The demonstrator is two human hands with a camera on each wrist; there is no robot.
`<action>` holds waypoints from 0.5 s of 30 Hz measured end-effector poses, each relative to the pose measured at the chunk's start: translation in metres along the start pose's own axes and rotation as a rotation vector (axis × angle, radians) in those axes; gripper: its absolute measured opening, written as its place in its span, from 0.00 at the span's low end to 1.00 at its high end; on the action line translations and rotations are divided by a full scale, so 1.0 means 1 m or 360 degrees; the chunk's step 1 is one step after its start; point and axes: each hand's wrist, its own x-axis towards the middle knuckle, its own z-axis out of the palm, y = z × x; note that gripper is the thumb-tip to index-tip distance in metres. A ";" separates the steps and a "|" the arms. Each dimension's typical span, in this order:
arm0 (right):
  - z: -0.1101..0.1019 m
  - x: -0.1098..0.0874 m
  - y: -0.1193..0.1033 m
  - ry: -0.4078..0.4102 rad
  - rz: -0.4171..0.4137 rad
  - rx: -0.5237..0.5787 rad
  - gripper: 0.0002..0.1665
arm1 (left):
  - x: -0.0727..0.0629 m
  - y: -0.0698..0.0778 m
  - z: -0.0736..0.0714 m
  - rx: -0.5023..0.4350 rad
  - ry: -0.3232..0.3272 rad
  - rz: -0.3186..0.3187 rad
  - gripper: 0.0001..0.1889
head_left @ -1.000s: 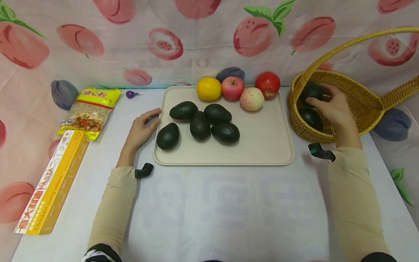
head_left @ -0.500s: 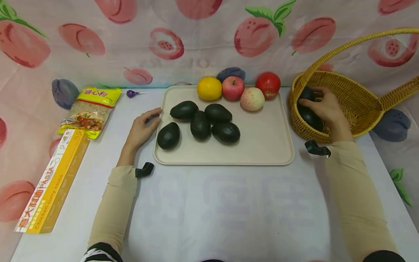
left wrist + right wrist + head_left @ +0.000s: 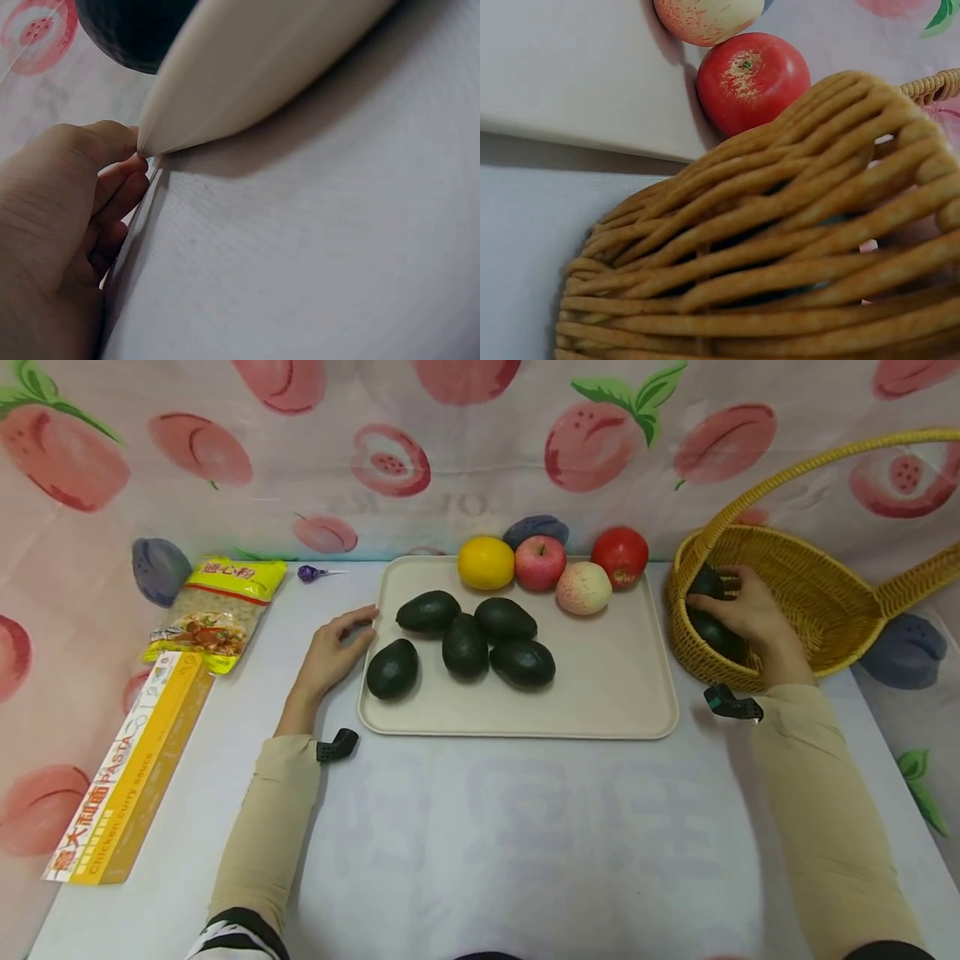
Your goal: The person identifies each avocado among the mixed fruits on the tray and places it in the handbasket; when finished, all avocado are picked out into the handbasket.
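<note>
At the tray's left side my left hand (image 3: 330,656) rests on the tabletop, fingers loosely bent, tips touching the rim of the beige tray (image 3: 615,714); in the left wrist view the thumb (image 3: 112,142) meets that rim. Several dark green avocados (image 3: 465,647) lie on the tray's left half. My right hand (image 3: 753,614) reaches into the wicker basket (image 3: 832,610), its thumb and fingers around the far avocado (image 3: 705,583). A second avocado (image 3: 716,635) lies nearer, below the thumb. In the right wrist view, basket weave (image 3: 780,255) hides the hand.
Along the tray's back sit a lemon (image 3: 486,563), an apple (image 3: 540,563), a speckled peach-like fruit (image 3: 583,588) and a tomato (image 3: 620,556). At left lie a pasta bag (image 3: 221,610), a yellow pasta box (image 3: 135,768) and a purple lollipop (image 3: 309,573). The basket's tall handle (image 3: 810,464) arches up.
My right hand has lowered the avocado into the basket beside the other and shifted slightly left; over the last half second it barely moves. My left hand stays at the tray's rim.
</note>
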 end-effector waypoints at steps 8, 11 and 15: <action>-0.003 -0.005 0.002 0.0080 -0.0038 0.0063 0.50 | 0.001 -0.002 0.002 0.0000 -0.0003 -0.0022 0.19; -0.005 -0.009 0.000 0.0125 -0.0020 0.0092 0.48 | 0.001 -0.002 0.002 -0.0003 -0.0007 -0.0011 0.19; -0.006 -0.016 -0.002 0.0180 0.0011 0.0130 0.46 | 0.002 -0.002 0.002 0.0001 -0.0005 -0.0003 0.20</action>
